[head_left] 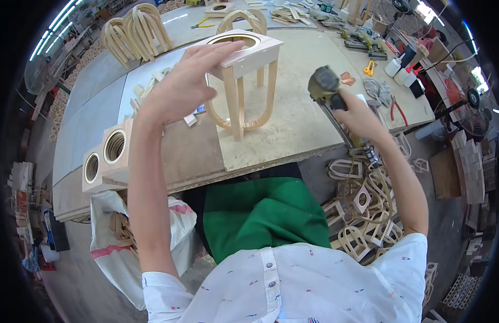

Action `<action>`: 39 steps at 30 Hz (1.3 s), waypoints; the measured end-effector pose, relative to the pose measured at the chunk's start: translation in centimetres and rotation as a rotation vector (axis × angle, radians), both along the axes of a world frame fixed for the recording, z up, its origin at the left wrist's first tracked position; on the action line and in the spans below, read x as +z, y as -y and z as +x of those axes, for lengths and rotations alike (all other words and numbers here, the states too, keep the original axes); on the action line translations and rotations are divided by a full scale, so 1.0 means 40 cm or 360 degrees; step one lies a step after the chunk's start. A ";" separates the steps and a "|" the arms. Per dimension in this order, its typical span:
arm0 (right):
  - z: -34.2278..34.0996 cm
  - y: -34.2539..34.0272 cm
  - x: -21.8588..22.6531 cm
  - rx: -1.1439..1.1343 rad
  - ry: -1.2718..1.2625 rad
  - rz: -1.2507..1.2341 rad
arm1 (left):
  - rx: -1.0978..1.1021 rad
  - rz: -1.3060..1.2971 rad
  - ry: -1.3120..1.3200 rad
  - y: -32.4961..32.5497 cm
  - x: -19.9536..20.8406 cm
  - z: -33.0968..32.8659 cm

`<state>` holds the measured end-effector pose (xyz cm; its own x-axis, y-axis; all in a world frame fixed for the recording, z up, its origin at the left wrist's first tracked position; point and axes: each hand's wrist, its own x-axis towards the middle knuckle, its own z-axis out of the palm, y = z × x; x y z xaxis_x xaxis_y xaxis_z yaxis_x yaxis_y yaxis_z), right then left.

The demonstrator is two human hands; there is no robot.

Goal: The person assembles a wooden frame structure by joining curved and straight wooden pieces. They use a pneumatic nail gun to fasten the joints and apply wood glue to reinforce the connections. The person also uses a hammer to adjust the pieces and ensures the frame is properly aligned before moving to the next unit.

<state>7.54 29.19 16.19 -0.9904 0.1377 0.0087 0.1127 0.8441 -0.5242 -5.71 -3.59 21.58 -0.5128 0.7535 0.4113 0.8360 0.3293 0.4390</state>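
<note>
A small wooden stand is upright on the table, its bent wood loop down and a square top board with a round hole uppermost. My left hand lies over the near left corner of that board, its fingers stretched out flat toward the hole. Whether the thumb touches the stand's side, I cannot tell. To the right of the stand, my right hand grips a nail gun by its handle. The gun is held apart from the stand, with an air hose hanging below it.
Stacked square boards with holes line the table's left front edge. Bent wood loops stand at the back left. Orange scissors, red pliers and bottles lie right. Finished frames pile below right; a white sack stands left.
</note>
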 end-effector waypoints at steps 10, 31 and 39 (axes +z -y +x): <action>-0.064 0.098 -0.304 0.0009 -0.0203 0.0951 | 0.0112 -0.0010 -0.0301 -0.024 -0.010 -0.041; 0.090 0.156 -0.223 -0.0040 -0.0694 -0.0688 | 0.0008 0.0270 0.0070 -0.018 0.019 0.105; 0.089 0.241 -0.164 -0.0005 -0.1091 -0.0645 | -0.0071 0.0151 -0.0073 -0.016 0.031 0.115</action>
<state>11.11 19.56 9.65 -0.7821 0.2632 0.5649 -0.3444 0.5730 -0.7437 -1.10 -2.95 22.80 -0.4589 0.7318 0.5039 0.8687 0.2504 0.4274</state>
